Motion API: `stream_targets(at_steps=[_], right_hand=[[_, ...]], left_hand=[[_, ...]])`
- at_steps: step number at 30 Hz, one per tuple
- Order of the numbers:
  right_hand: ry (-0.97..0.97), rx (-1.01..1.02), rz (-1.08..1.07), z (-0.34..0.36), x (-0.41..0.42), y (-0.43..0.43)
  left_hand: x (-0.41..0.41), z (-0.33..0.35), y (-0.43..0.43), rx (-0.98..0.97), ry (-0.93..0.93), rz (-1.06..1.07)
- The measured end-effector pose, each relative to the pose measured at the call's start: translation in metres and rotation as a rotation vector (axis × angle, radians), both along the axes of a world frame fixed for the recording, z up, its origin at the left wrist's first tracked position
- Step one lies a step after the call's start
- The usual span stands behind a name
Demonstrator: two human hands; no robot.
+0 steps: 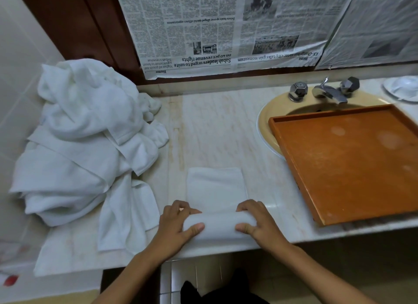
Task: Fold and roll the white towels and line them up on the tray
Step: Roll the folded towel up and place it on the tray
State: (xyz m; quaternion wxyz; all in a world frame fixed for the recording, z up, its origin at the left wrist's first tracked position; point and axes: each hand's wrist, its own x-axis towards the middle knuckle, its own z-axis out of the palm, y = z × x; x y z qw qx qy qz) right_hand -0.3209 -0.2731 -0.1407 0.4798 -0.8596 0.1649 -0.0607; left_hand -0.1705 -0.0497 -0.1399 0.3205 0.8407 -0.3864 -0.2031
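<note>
Left grip (178, 224) and right grip (255, 222): each curled round one end of a single white towel (219, 226), thumbs on the near side, fingers over the top. Nothing else held.

The near part of the towel is wound into a thick tube between my palms. The far part lies flat on the bench (214, 127), folded to a narrow strip and not yet taken up. The roll sits at the near edge of the bench, straight ahead of me.

Progress, as I judge it: fold done on this towel, roll about half made. Left to do: finish the roll, carry it right, then work through the rest.

Left of the roll: pile of loose towels (86, 134), crumpled, heaped against the wall, one trailing toward the bench edge. Cannot count them.

Right: wooden tray (352, 163), resting partly over the sink (267, 115). No roll lies in it yet; only pale marks on its floor. The basin is mostly hidden under the tray, so I cannot tell what is in it. Tap (328, 92) behind.
</note>
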Motion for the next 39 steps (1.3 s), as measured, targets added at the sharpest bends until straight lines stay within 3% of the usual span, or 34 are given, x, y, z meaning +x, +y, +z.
stream_targets(at_steps=[6, 9, 14, 18, 23, 28, 32, 36, 39], right_hand=[[-0.021, -0.265, -0.197, -0.001, 0.022, 0.002], [-0.157, -0.408, -0.225, 0.000, 0.027, 0.007], [-0.379, -0.686, -0.117, -0.010, 0.007, 0.001], [-0.352, -0.798, 0.009, -0.022, -0.017, -0.005], [-0.224, -0.901, 0.116, -0.017, -0.007, -0.018], [-0.099, -0.738, 0.206, -0.002, 0.012, -0.030], [0.038, -0.362, 0.259, 0.012, 0.018, -0.035], [0.148, 0.074, 0.148, 0.022, 0.023, -0.032], [0.108, 0.302, 0.025, 0.020, 0.032, -0.031]], left_hand=[[0.000, 0.002, -0.024, -0.245, 0.184, 0.305], [0.003, 0.002, -0.032, -0.358, -0.019, 0.341], [-0.004, -0.013, -0.011, -0.388, -0.602, 0.050], [-0.008, -0.020, 0.009, -0.302, -0.720, -0.056], [0.006, -0.014, 0.004, -0.195, -0.698, -0.084], [0.029, -0.002, -0.003, -0.095, -0.587, -0.154], [0.038, 0.016, 0.003, -0.024, -0.273, -0.191], [0.048, 0.031, 0.004, 0.004, 0.072, -0.168], [0.055, 0.030, -0.008, -0.101, 0.176, -0.130]])
